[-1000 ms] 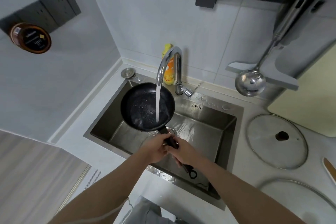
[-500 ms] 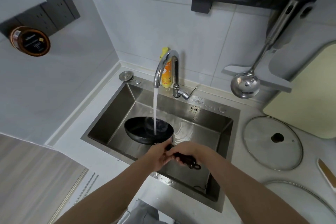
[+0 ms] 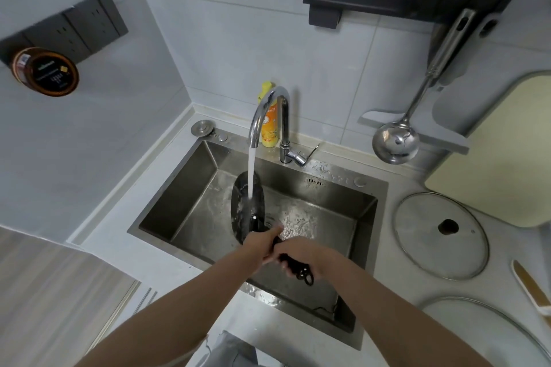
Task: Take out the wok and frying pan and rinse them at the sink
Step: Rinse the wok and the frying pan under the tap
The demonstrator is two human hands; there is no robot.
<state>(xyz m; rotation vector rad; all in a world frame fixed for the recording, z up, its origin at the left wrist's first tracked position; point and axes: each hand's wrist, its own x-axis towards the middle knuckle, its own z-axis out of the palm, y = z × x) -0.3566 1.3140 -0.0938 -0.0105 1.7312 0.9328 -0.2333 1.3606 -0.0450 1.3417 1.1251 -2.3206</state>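
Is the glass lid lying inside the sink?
No, the glass lid lies flat on the counter to the right of the sink.

I see the black frying pan [image 3: 248, 208] tipped nearly on edge inside the steel sink [image 3: 190, 188], bowl turned sideways, its wet surface under the tap's stream. Its dark handle runs toward me, hanging loop at the near end. Sink floor wet and rippled.

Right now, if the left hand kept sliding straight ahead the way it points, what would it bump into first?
Probably the frying pan. The left hand grips its handle, pointing toward the tilted pan body directly ahead under the water stream. Depth is hard to judge.
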